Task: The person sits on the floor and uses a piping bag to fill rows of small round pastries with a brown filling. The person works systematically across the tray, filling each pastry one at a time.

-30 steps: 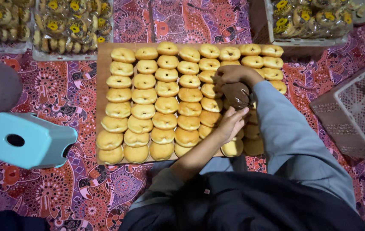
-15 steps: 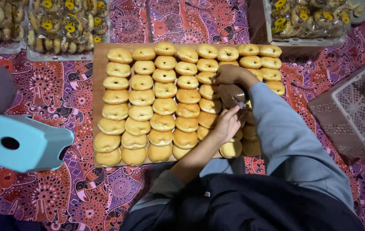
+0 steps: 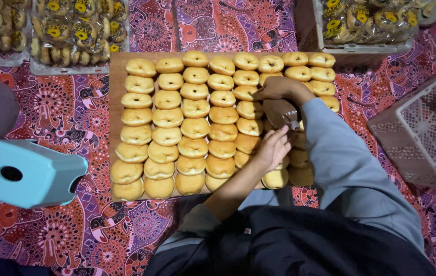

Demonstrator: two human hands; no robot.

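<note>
Patterned cloth (image 3: 75,110) in magenta, orange and black, densely printed with dots and swirls, covers the whole work surface seen from the head camera. On it lies a flat wooden board (image 3: 116,87) carrying rows of round, golden-brown buns (image 3: 195,128), each smooth-crusted with a shallow dimple at its centre. The right hand (image 3: 278,88) is closed around the upper end of a glossy brown piping bag (image 3: 283,113), a soft cone that tapers to a narrow tip just below that grasp. The left hand (image 3: 273,148) sits directly below the bag's tip, fingers curled loosely toward it; whether they pinch the tip or merely steady it cannot be told. Both forearms wear grey-blue fabric sleeves, and buns lie immediately left of and beneath the two hands. Well to the left of the hands stands a pale turquoise plastic stool (image 3: 24,174), hexagonal with a round hole in its seat. Well to their right sits an empty perforated plastic basket (image 3: 427,133), tilted. Beyond the board, above the grasp, shallow trays (image 3: 77,69) hold clear-wrapped pastries (image 3: 70,28) with yellow labels; another such tray (image 3: 350,48) stands at upper right.
</note>
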